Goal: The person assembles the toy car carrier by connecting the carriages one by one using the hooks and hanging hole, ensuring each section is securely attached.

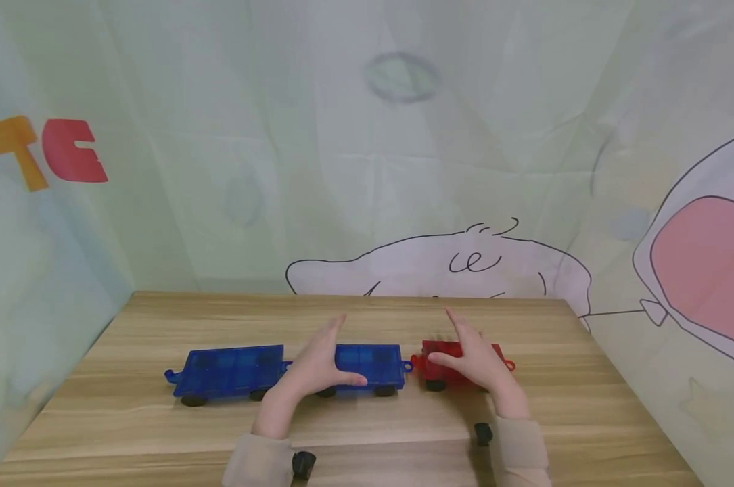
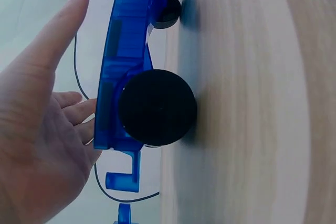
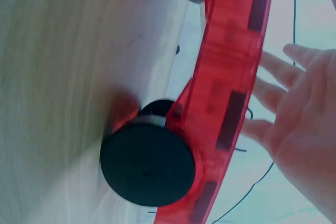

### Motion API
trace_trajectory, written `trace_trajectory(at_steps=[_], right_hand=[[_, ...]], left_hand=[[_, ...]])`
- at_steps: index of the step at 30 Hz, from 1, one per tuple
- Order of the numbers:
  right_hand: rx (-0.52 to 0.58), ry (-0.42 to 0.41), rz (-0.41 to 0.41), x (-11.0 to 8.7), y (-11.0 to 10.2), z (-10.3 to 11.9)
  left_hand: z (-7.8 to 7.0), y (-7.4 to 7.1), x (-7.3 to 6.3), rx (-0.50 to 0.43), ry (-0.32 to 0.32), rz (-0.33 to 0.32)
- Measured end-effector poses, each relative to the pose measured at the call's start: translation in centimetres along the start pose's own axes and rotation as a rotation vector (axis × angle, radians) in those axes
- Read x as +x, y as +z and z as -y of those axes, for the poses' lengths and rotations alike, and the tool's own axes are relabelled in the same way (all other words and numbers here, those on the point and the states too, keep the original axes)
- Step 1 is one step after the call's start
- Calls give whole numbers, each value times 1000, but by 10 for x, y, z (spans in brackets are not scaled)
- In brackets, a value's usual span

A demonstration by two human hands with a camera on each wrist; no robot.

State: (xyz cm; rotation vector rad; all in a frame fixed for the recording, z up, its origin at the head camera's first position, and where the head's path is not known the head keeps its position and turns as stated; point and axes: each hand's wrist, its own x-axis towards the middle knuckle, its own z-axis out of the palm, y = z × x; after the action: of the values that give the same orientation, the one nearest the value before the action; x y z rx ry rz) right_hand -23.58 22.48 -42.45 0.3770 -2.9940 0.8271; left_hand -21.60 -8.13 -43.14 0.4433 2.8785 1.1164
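Three toy train cars stand in a row on a wooden table. My left hand [image 1: 318, 362], fingers spread, hovers at the left end of the middle blue train car [image 1: 369, 365]. In the left wrist view this car [image 2: 123, 61] shows its black wheels and a hook [image 2: 123, 179]. My right hand [image 1: 473, 358] is spread over the red train car [image 1: 433, 348] at the right. The right wrist view shows the red car's side [image 3: 220, 77] with the fingers behind it. The red car's left end meets the middle car's loop [image 1: 408, 366]. Neither hand grips anything.
Another blue train car [image 1: 233, 372] stands at the left, its loop [image 1: 286, 366] pointing toward the middle car. The wooden table [image 1: 373, 433] ends at a printed cloth backdrop [image 1: 251, 169]. Black wrist cameras [image 1: 303, 465] sit by both sleeves.
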Motion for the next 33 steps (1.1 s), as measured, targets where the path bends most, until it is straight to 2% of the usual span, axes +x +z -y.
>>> trace_trajectory(at_steps=[8,23,33], right_hand=[[60,11,67,-3,-5,-9],[92,-64,120,-11,-12,-28],[102,-25,159,-11,-12,-27]], left_hand=[[-1,3,3,-3,14,38],[-4,8,0,45,32,82],[-3,8,-1,65,66,89]])
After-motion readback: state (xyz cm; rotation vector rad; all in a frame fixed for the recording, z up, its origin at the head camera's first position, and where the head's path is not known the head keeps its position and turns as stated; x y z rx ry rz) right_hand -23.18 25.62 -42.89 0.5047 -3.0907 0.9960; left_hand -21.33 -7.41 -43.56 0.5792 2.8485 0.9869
